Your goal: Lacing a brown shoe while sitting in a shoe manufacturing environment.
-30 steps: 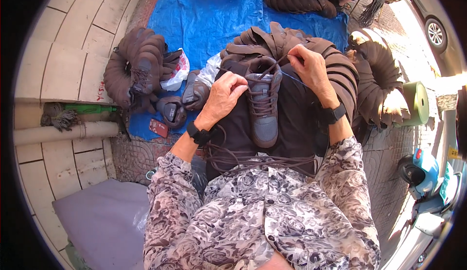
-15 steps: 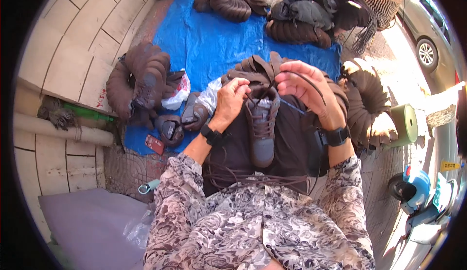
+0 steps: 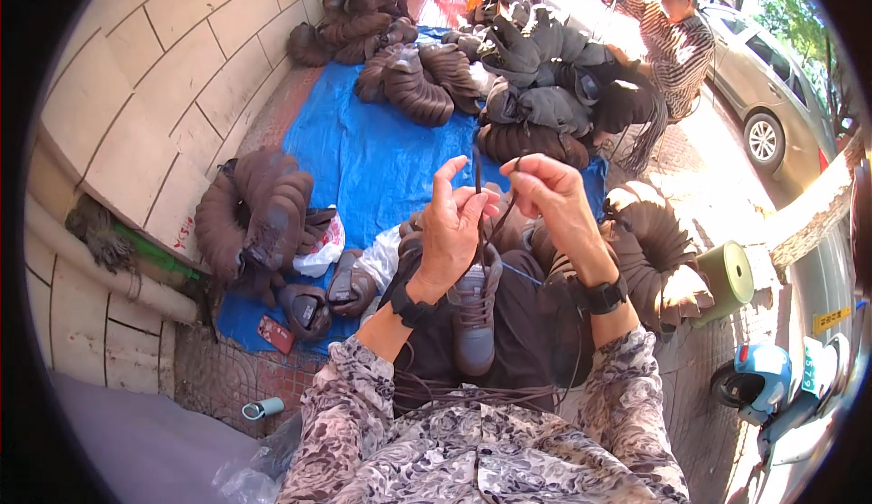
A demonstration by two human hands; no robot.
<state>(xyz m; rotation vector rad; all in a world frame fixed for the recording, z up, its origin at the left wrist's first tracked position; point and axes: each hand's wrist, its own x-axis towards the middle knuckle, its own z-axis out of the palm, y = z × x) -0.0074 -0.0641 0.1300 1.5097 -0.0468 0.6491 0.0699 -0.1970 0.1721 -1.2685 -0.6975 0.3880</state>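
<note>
A grey-brown lace-up shoe (image 3: 474,350) rests on my lap, toe toward me, its upper part hidden behind my left hand. Above its opening, my left hand (image 3: 451,236) pinches a dark shoelace (image 3: 479,177) between thumb and fingers, the index finger raised. To the right and a little higher, my right hand (image 3: 556,202) is closed in a pinch on the same lacing; a strand runs down from it toward the shoe. More loose brown laces (image 3: 454,397) lie across my lap against my patterned shirt.
Nested bundles of brown shoe uppers (image 3: 259,209) lie on the blue tarp (image 3: 341,150), with another bundle (image 3: 658,245) at right. A phone (image 3: 275,333) and a cup (image 3: 263,408) are at left. Co-workers sit beyond; a scooter (image 3: 767,377) and a car (image 3: 758,95) stand at right.
The view has tipped upward, bringing co-workers into sight. Both hands have risen relative to the shoe. My right hand's spread fingers have closed on the lace, and my left index finger has lifted.
</note>
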